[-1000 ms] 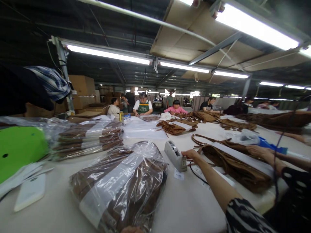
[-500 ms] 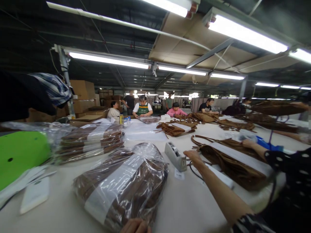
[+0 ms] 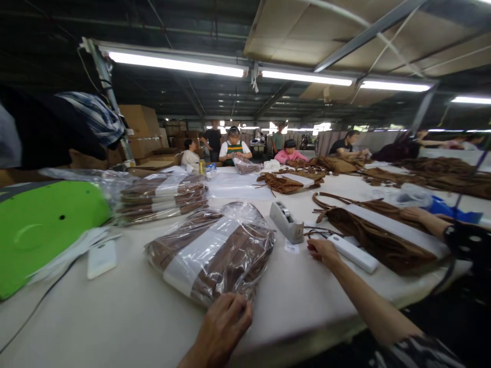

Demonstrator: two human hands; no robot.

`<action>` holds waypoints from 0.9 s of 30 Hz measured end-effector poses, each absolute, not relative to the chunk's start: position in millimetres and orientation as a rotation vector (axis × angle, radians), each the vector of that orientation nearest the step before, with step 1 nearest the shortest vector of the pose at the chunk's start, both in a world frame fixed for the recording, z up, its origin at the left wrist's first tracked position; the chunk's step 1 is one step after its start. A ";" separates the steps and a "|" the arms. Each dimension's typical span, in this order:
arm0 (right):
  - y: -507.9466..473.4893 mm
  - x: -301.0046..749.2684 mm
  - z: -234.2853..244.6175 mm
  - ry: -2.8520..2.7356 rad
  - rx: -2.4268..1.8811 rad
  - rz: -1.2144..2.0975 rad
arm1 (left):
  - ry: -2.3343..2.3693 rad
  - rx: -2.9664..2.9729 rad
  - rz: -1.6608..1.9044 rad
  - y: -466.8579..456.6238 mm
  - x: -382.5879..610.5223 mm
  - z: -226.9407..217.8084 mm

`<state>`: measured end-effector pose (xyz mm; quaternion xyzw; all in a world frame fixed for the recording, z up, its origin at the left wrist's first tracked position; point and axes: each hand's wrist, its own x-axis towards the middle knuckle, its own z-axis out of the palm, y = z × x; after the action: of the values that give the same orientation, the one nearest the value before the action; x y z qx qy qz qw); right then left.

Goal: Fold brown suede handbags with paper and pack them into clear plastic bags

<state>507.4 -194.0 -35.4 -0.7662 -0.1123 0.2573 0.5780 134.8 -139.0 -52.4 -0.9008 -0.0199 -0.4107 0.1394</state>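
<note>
A clear plastic bag (image 3: 264, 232) lies on the table before me, packed with folded brown goods wrapped in a white paper band (image 3: 197, 253). My left hand (image 3: 224, 324) is closed on the near edge of this bag, fingers bent over the plastic. Just to the right of the grey tape dispenser (image 3: 287, 222), my right hand (image 3: 324, 251) hovers low with its fingers curled together. What its fingertips pinch, if anything, is too small to make out. A small white label (image 3: 291, 247) lies beside the dispenser.
A white oblong device (image 3: 355, 254) and brown bags with a paper band (image 3: 378, 230) lie to the right, where a co-worker's hand (image 3: 418, 215) rests. Bagged brown bundles (image 3: 163, 197), a white phone-like object (image 3: 102, 259) and a green panel (image 3: 49, 220) are leftward. Other people work farther back.
My right hand has come away from the tape dispenser's end, towards me. My left hand shows more fully at the bag's near edge. The view has tilted down.
</note>
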 end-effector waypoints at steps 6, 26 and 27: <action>-212.8 394.4 -19.9 -0.545 -1.388 1.171 | -0.066 -2.668 -1.113 -139.5 136.5 -58.6; -209.9 320.2 -63.0 -0.518 -1.520 1.622 | -0.089 -2.743 -1.059 -141.8 132.8 -82.9; -209.5 320.7 -64.1 -0.512 -1.517 1.623 | -0.118 -2.733 -1.060 -142.0 133.6 -81.6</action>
<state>320.7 -209.5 -64.1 -0.6047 -0.2040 0.6468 0.4177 133.6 -142.0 -81.6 -0.9265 -0.0400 -0.3595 0.1037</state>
